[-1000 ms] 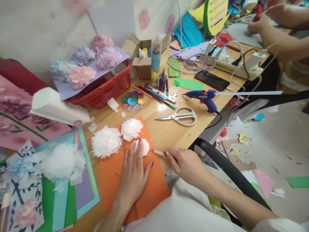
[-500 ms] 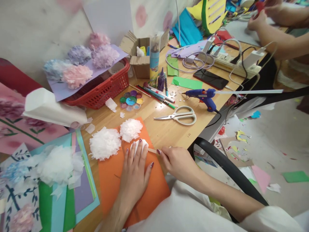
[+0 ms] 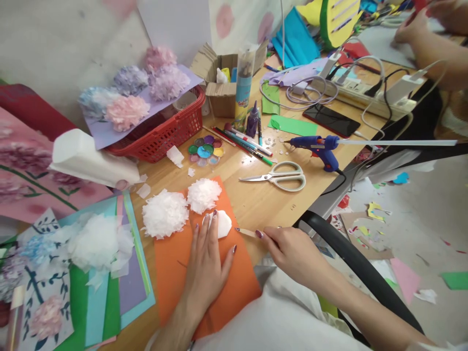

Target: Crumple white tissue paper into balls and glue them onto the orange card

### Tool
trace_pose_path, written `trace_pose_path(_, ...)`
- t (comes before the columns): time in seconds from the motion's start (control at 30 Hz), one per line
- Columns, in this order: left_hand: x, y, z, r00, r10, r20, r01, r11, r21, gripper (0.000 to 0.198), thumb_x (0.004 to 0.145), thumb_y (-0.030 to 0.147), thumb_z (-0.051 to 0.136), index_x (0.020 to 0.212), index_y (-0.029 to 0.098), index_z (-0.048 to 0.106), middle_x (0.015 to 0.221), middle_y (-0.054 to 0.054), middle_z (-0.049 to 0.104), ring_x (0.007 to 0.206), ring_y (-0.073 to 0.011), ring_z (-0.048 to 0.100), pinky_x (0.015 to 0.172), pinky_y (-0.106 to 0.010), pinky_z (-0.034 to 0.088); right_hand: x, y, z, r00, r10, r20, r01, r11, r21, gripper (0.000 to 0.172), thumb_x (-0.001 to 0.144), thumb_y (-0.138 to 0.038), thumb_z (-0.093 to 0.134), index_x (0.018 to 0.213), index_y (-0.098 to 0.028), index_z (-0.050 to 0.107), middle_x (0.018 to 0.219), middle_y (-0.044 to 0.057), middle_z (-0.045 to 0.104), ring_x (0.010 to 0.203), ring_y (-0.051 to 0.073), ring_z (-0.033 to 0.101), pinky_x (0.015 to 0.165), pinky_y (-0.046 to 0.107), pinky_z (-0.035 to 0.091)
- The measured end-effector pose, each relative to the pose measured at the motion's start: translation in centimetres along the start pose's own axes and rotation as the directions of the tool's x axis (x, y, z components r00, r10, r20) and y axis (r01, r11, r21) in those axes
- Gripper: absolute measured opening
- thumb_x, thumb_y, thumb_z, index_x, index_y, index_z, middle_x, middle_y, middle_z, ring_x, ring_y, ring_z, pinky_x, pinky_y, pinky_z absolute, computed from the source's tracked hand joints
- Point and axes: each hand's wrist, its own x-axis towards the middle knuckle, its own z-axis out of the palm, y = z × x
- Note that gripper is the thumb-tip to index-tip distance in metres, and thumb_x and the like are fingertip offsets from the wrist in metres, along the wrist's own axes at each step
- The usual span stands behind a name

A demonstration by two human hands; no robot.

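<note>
Paper (image 3: 224, 225) lies as a small, rounded white piece on the upper part of an orange sheet (image 3: 239, 278), under the fingertips of our left hand (image 3: 207, 265), which is laid flat and grips nothing. Our right hand (image 3: 290, 248) has thumb and fingers together, clamped on a slim stick (image 3: 247, 233) whose dark tip is just apart from the paper's right edge. We have two white puffs (image 3: 165, 214) near the paper, the larger at the sheet's left edge. Farther out on the table (image 3: 270, 207) we see scissors (image 3: 269, 178), a blue glue gun (image 3: 323, 152) and, leftward, a red basket (image 3: 164, 145).
</note>
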Motion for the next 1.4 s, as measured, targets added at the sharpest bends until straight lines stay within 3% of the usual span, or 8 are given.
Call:
trace_pose_path(0.13,0.0,-0.1,-0.1,1.0,0.012,0.016,-0.012,1.0,0.004,0.077,0.1,0.03,0.047,0.159,0.014,0.0,0.159,-0.018,0.038,0.152,-0.03,0.024,0.118,-0.057,0.034,0.7,-0.9,0.7,1.0,-0.017,-0.004,0.017,0.999,-0.044,0.04,0.102,-0.03,0.037,0.067,-0.02,0.054,0.062,0.004,0.064,0.057,0.016,0.055,0.055,0.029,0.025)
trace_pose_path(0.4,0.2,-0.3,-0.1,0.993,0.081,0.082,-0.092,0.985,0.145,0.06,0.101,0.027,0.043,0.156,0.013,0.024,0.161,-0.014,0.035,0.153,-0.0304,0.019,0.119,-0.054,0.028,1.1,-2.3,1.4,0.999,-0.034,0.01,0.035,0.99,-0.137,0.038,0.102,-0.028,0.035,0.074,-0.019,0.06,0.067,0.007,0.069,0.06,0.019,0.06,0.056,0.03,0.023)
trace_pose_path(0.63,0.1,-0.2,-0.1,0.993,0.086,0.076,-0.099,0.979,0.178,0.058,0.101,0.027,0.042,0.155,0.013,0.028,0.162,-0.013,0.033,0.152,-0.0321,0.022,0.118,-0.054,0.029,-0.2,-0.9,0.5,0.998,-0.057,0.04,0.058,0.998,-0.037,0.039,0.101,-0.031,0.033,0.066,-0.021,0.045,0.059,0.002,0.058,0.056,0.016,0.051,0.056,0.029,0.023)
trace_pose_path(0.83,0.2,-0.2,-0.1,0.995,0.081,0.063,-0.091,0.979,0.181,0.057,0.1,0.027,0.044,0.154,0.014,0.031,0.162,-0.013,0.034,0.151,-0.0326,0.026,0.116,-0.054,0.032,-0.7,0.0,-1.2,1.0,0.009,-0.004,-0.009,0.997,0.071,0.041,0.099,-0.041,0.032,0.062,-0.022,0.033,0.052,-0.002,0.042,0.05,0.015,0.039,0.055,0.029,0.023)
trace_pose_path(1.03,0.4,0.0,0.1,0.997,0.071,0.037,-0.077,0.979,0.188,0.05,0.1,0.028,0.043,0.149,0.019,0.041,0.16,-0.011,0.038,0.146,-0.0341,0.035,0.114,-0.059,0.033,-0.6,0.0,-1.1,0.998,0.03,-0.05,-0.023,0.99,0.141,0.044,0.1,-0.045,0.03,0.063,-0.023,0.033,0.052,-0.002,0.042,0.051,0.015,0.04,0.055,0.029,0.025)
trace_pose_path(1.17,0.5,0.1,-0.4,0.997,0.077,0.021,-0.079,0.988,0.135,0.052,0.101,0.028,0.042,0.152,0.018,0.036,0.159,-0.011,0.039,0.148,-0.0327,0.032,0.116,-0.057,0.031,-0.4,-0.3,-0.4,0.988,0.06,-0.142,-0.041,0.991,0.127,0.042,0.1,-0.049,0.03,0.067,-0.024,0.034,0.058,0.0,0.051,0.056,0.018,0.048,0.056,0.029,0.028)
trace_pose_path(1.3,-1.5,-1.0,-2.6,0.992,0.056,-0.116,-0.052,0.998,0.038,0.058,0.099,0.023,0.045,0.154,0.017,0.027,0.155,-0.013,0.046,0.146,-0.0273,0.036,0.117,-0.05,0.034,-1.0,-0.8,1.3,0.993,0.013,-0.117,-0.001,0.995,0.102,0.031,0.092,-0.045,0.052,0.076,-0.026,0.035,0.065,0.001,0.059,0.06,0.02,0.056,0.056,0.028,0.031)
trace_pose_path(1.4,-4.8,-2.4,-3.8,0.938,-0.172,-0.301,0.188,0.982,0.023,0.04,0.097,0.024,0.046,0.137,0.019,0.048,0.135,-0.014,0.061,0.126,-0.0289,0.056,0.104,-0.048,0.047,-2.0,-1.1,2.8,1.0,-0.003,-0.011,0.004,0.994,0.112,0.028,0.09,-0.043,0.057,0.079,-0.025,0.038,0.071,0.002,0.064,0.064,0.021,0.06,0.057,0.028,0.032)
